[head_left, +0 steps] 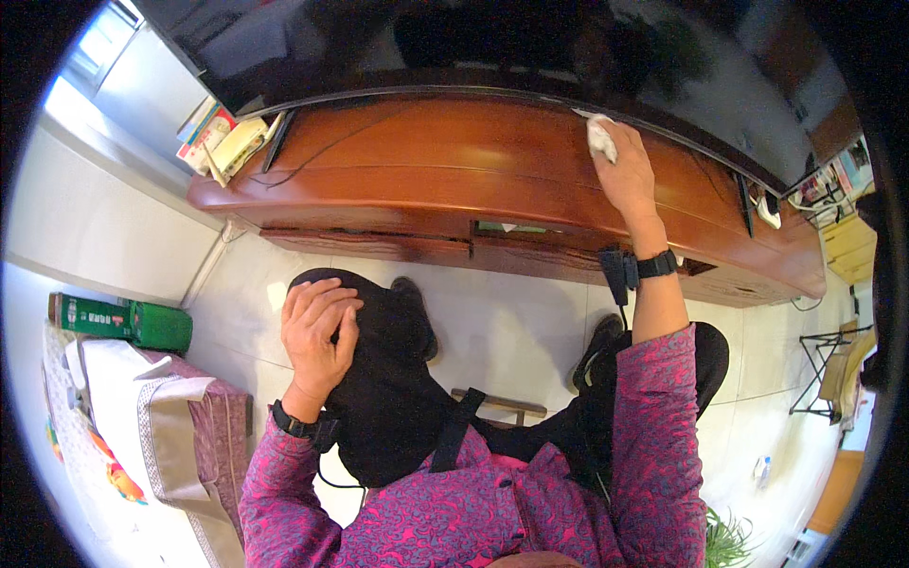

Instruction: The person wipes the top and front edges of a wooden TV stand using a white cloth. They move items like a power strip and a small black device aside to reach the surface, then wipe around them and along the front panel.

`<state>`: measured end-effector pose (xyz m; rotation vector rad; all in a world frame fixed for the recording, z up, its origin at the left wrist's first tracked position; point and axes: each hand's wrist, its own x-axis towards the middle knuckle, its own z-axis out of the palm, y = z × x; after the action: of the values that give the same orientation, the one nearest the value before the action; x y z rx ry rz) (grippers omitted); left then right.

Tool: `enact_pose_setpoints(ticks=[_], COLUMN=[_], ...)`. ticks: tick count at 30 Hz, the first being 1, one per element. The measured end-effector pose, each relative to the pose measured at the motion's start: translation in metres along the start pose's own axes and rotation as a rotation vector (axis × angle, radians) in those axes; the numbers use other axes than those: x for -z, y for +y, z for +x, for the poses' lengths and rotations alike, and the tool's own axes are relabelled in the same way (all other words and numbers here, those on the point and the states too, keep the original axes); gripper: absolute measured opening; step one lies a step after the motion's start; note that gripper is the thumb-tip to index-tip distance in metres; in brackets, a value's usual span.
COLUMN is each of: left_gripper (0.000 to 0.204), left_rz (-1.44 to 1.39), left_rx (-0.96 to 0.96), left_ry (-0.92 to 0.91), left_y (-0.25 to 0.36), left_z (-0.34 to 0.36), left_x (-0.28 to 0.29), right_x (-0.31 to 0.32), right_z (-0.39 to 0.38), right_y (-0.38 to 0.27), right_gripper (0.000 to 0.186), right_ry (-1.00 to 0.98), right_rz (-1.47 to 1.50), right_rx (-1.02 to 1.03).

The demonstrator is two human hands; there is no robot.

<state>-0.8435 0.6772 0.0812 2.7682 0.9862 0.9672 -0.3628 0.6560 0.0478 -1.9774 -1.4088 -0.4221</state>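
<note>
My right hand (629, 178) reaches forward over the reddish-brown wooden TV cabinet (426, 156). Its fingers are closed on a crumpled white cloth (600, 140), close to the lower edge of a large black television (492, 52). Whether the cloth touches the screen edge or only the cabinet top, I cannot tell. My left hand (320, 331) lies on my left knee, fingers stretched out and holding nothing. Both wrists wear black straps with small devices.
A pale router (239, 148) and a thin black cable (327, 151) lie on the cabinet's left end. Green box (118, 322) and covered seat (180, 435) stand at left. To the right are a folding stand (822, 379), a bottle (762, 470) and a plant (727, 540).
</note>
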Motion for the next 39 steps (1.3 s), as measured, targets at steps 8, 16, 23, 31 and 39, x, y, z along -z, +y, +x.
enact_pose_setpoints(ticks=[8,16,23,31,39], left_gripper=[0.004,0.012,0.013,0.008,0.008], left_rz=[-0.003,-0.216,-0.137,-0.238,-0.227], left_rx=[0.015,-0.070,-0.621,-0.697,-0.757], left_ry=[-0.021,-0.519,-0.553,-0.715,-0.651], left_y=[0.012,0.019,0.054,0.050,0.056], left_z=[0.007,0.044,0.096,0.060,0.054], left_x=[-0.004,-0.002,-0.067,-0.093,-0.084], right_x=[-0.081,-0.070,-0.060,-0.135,-0.177], right_z=[-0.048,0.001,-0.001,0.045,0.074], right_y=[-0.128,-0.029,0.049,-0.031,-0.080], right_gripper=[0.026,0.024,0.055,0.047,0.047], right_ry=[-0.098,-0.066,-0.091,-0.201,-0.341], right_rz=[0.305,-0.101,-0.340,-0.098,-0.266], right_rx=[0.364,0.213,-0.064,0.230,0.108])
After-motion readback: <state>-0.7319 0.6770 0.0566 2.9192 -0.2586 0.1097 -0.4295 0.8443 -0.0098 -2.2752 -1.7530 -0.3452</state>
